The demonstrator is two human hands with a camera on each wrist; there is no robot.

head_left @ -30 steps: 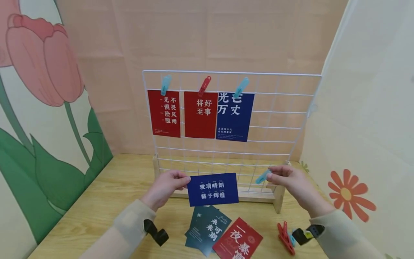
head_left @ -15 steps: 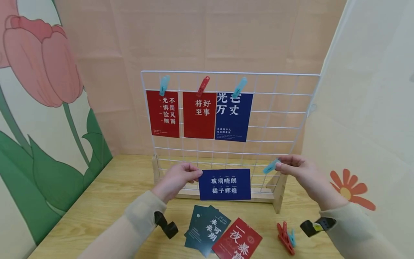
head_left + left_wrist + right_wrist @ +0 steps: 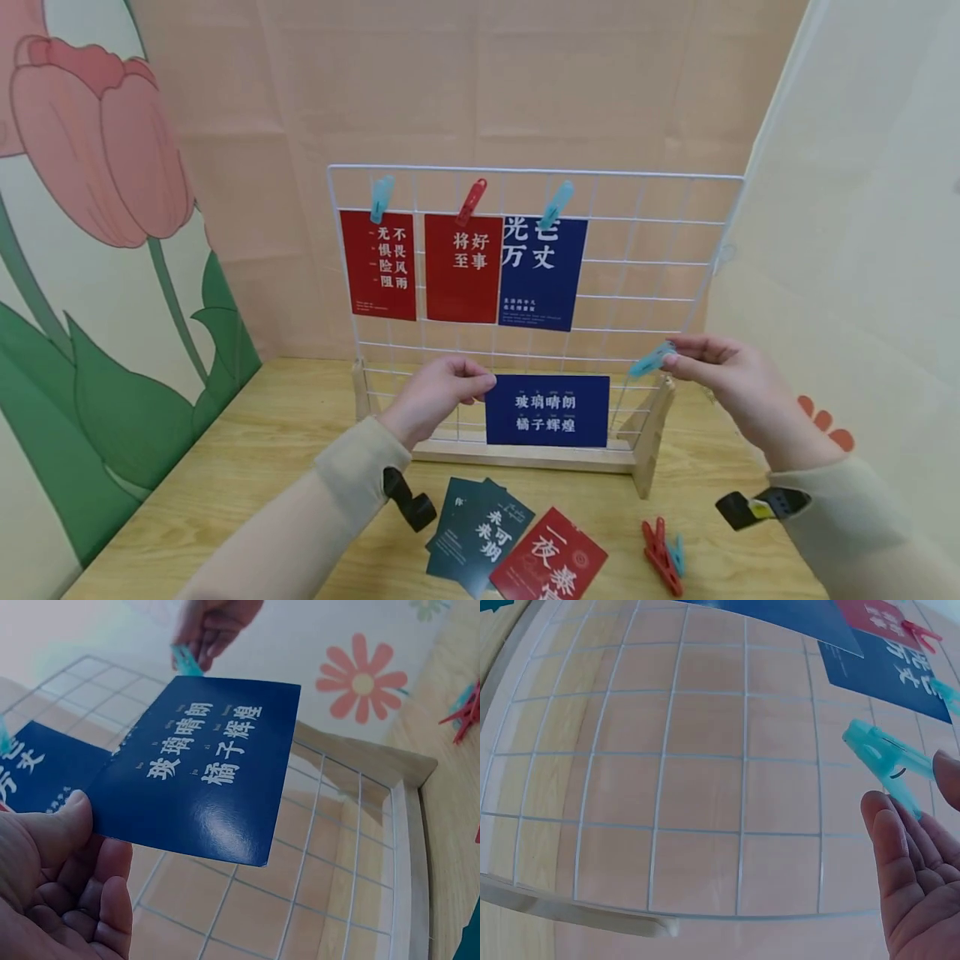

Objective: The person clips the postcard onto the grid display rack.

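Observation:
My left hand (image 3: 438, 396) pinches a blue card (image 3: 547, 425) with white characters by its left edge, thumb in front. The card hangs level before the lower part of a white wire grid rack (image 3: 645, 279). Off to the right, my right hand (image 3: 723, 375) pinches a light-blue clothespin (image 3: 651, 360) by its handle ends; the right wrist view shows the same clothespin (image 3: 885, 757) between thumb and fingers, apart from the wires. Higher on the grid hang two red cards (image 3: 378, 267) and another blue card (image 3: 542, 283), each under a clip, two light blue and one red (image 3: 472, 202).
On the wooden table (image 3: 300, 433) in front lie dark green cards (image 3: 476, 533) and a red card (image 3: 551, 554). Right of them are red clothespins (image 3: 660, 558) and a light-blue one (image 3: 677, 557). The rack stands on wooden feet (image 3: 652, 437).
Both hands have moved right and upward, the left carrying the blue card towards the grid, the right carrying the clothespin. The hung cards and those on the table stay put.

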